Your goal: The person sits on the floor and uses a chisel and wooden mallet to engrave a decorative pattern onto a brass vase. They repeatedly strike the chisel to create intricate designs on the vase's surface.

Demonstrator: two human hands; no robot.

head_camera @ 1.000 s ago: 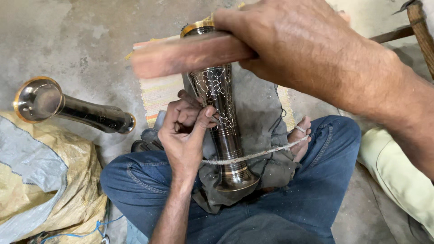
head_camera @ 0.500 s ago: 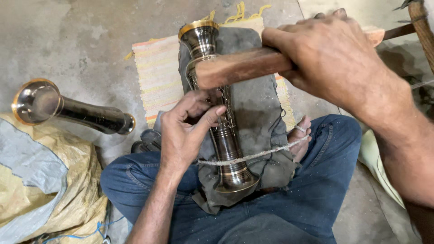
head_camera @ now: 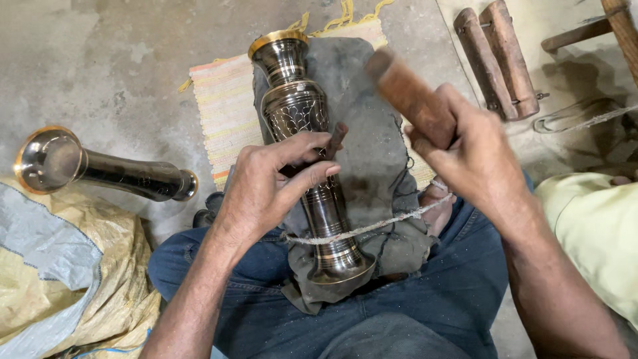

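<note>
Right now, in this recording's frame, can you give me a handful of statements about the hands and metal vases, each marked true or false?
1. The right hand grips a wooden mallet. True.
2. The left hand is empty. False: it holds a thin dark chisel against the engraved dark metal vase.
3. A pale cord crosses that vase. True.
4. A second dark vase stands upright. False: it lies on its side on the concrete floor.

Blue jeans [head_camera: 425, 292] (probably denim), bare forearms.
</note>
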